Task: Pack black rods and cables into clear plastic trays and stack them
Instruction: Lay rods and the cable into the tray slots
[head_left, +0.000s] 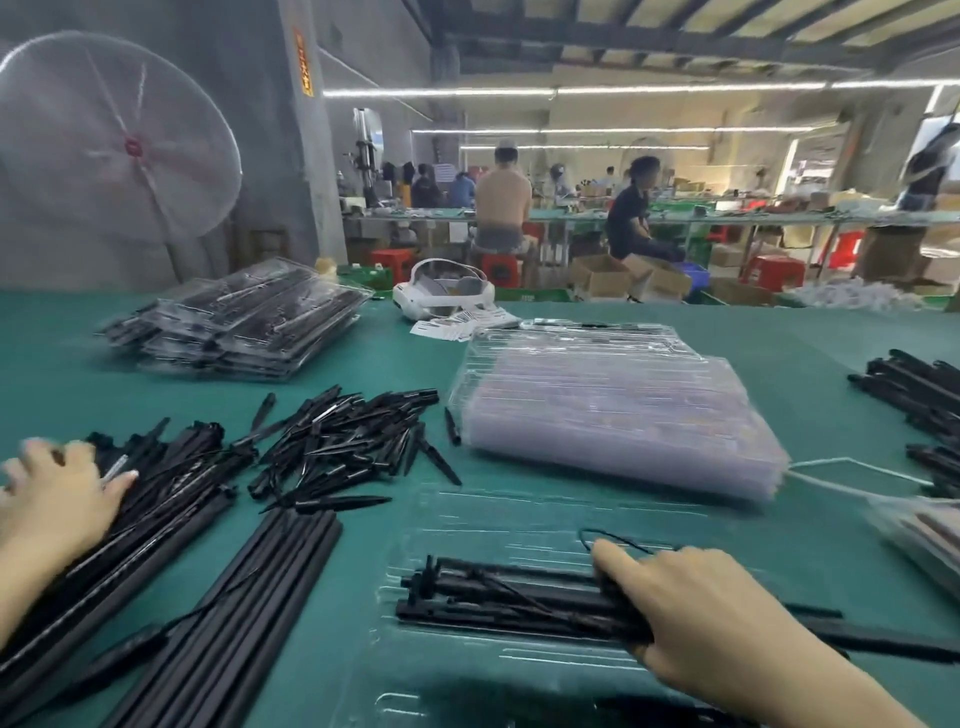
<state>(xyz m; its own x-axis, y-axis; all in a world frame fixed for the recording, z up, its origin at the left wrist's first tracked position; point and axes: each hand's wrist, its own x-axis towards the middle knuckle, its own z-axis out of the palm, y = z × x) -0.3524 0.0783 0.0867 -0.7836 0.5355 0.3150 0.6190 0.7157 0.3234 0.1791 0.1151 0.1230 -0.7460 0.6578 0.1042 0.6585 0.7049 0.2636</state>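
A clear plastic tray lies open on the green table in front of me. Several black rods with a thin black cable lie in it. My right hand grips their right part, index finger stretched over them. My left hand is blurred at the far left and rests on a heap of long black rods, fingers fairly straight. Loose long rods lie between the hands. A pile of short pointed black pieces sits behind them. Empty clear trays are stacked at centre right. Packed trays are stacked at the back left.
More black rods lie at the right edge, with a packed tray below them. A white headset and paper slips sit at the table's far edge. A large fan stands back left; people sit at benches beyond.
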